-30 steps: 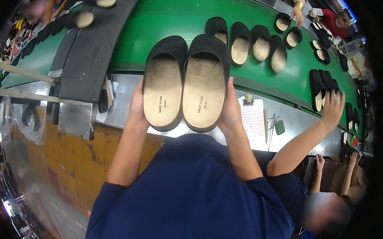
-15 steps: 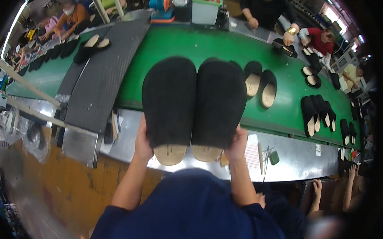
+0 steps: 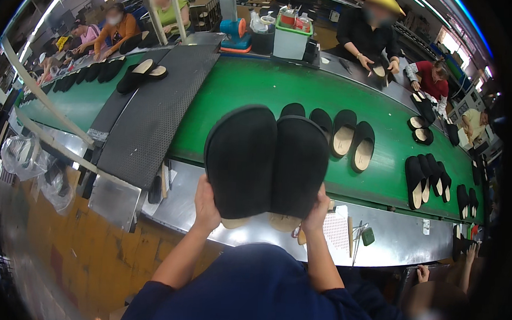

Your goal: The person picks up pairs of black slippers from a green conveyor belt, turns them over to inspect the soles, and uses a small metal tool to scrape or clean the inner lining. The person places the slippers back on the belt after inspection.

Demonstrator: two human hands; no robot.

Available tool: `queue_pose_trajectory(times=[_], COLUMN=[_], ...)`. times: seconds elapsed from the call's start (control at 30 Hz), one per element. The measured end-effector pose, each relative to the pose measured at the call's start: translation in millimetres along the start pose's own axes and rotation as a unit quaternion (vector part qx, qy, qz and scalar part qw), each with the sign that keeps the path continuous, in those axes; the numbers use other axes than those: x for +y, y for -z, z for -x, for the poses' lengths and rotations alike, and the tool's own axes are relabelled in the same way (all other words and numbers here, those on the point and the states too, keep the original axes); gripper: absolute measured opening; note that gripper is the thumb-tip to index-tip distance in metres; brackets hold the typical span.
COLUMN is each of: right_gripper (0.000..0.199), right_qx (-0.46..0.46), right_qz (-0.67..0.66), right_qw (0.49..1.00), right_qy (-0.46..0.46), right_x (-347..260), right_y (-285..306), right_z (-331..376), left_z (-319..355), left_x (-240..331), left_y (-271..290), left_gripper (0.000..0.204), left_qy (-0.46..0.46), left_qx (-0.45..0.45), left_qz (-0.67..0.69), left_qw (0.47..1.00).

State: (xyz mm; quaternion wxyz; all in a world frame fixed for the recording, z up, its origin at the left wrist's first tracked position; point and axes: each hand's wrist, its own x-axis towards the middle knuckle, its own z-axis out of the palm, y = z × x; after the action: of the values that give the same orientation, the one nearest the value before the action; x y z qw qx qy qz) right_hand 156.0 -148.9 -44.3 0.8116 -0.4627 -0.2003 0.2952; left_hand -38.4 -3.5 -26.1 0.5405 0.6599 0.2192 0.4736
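Two slippers, held side by side, now show black uppers where tan insoles faced up a second ago. Left hand and right hand clasp the heel ends, so both sides look checked

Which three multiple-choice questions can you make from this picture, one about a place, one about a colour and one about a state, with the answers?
1. Where are the two black slippers that the person holds?
A. In the air in front of the person, above the belt
B. Flat on the belt
C. On the floor

2. What colour is the conveyor belt?
A. Red
B. Green
C. White

3. How do the held slippers face the camera?
A. Tan insoles up
C. One each way
B. Black uppers towards it

Answers: 1 A, the left hand and right hand grip their lower ends side by side. 2 B, its bare surface is green. 3 B, only black fabric shows, with tan edges at the bottom.
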Motion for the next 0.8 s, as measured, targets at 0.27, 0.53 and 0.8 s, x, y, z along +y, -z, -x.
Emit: queue_pose_trajectory(times=[0.27,0.53,0.8], right_gripper=[0.049,0.054,0.066], right_qx=[-0.134,-0.255,-0.278], right_qz=[0.578,0.154,0.076], right_qw=[0.795,0.936,0.927], right_qy=[-0.126,-0.189,-0.241], right_x=[81,-23,-41], right_y=[50,-36,-51], right_z=[15,38,52], left_z=[-12,0,0], left_x=[17,8,0], left_y=[-24,-16,-18], left_gripper=[0.053,0.052,0.056], left_qy=[0.248,0.309,0.300], left_qx=[0.111,0.136,0.043], left_qz=[0.407,0.403,0.459], left_qw=[0.872,0.851,0.835])
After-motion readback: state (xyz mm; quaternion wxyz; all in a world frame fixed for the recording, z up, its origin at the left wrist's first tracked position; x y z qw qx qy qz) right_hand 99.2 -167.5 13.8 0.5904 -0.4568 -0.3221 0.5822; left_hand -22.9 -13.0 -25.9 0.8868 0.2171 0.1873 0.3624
